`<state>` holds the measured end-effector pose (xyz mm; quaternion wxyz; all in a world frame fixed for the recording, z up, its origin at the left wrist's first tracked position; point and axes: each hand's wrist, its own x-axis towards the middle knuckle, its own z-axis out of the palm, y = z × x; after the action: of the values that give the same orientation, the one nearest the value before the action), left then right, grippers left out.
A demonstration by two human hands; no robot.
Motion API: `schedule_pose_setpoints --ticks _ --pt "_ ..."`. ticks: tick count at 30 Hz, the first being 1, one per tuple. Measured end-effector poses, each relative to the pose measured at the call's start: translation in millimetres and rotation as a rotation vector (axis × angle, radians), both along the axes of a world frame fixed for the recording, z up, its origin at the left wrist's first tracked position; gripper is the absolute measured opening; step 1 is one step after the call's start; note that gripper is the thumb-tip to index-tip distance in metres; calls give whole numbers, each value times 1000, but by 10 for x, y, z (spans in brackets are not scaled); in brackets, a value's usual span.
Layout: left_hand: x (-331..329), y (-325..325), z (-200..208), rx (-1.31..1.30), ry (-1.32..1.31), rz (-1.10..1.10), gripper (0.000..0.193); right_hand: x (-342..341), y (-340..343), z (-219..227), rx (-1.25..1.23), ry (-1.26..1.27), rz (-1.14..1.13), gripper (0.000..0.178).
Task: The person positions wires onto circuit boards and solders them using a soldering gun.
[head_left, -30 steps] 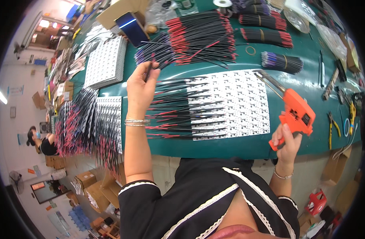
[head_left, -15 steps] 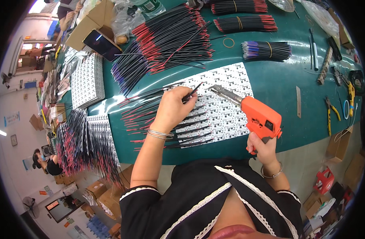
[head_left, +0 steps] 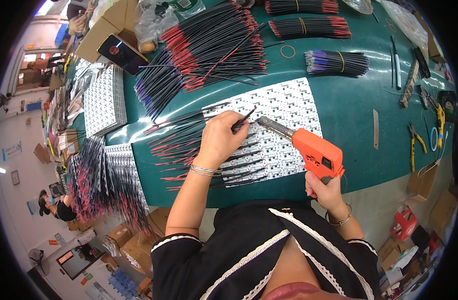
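Since half a second ago, both hands have hardly moved: the right hand (head_left: pixel 325 190) still grips the orange soldering gun (head_left: pixel 316 154) near the table's front edge. Beyond it, the left hand (head_left: pixel 220 140) still pinches a black wire (head_left: pixel 244 119) over the white panel (head_left: pixel 284 107) in the table's middle.

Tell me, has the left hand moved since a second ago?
Yes. The left hand came back from the wire pile toward the person, onto the white board, and now holds a black wire.
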<state>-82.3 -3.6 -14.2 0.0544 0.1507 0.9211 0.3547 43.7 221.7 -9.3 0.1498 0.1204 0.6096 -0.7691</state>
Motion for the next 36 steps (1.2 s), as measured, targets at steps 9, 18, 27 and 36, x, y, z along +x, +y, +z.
schedule_pose_setpoints --ticks 9,18,27,36 --pt "3 1 -5 -14 34 -23 10 -23 -20 28 4 -9 -5 18" --pt "5 7 2 -44 33 -23 10 -3 2 51 17 -20 -26 15" --pt "-95 -50 1 -55 -83 -106 11 10 17 48 -3 -42 -39 18" --pt "-110 -52 18 -68 -89 -168 10 20 2 23 30 -26 -7 16"
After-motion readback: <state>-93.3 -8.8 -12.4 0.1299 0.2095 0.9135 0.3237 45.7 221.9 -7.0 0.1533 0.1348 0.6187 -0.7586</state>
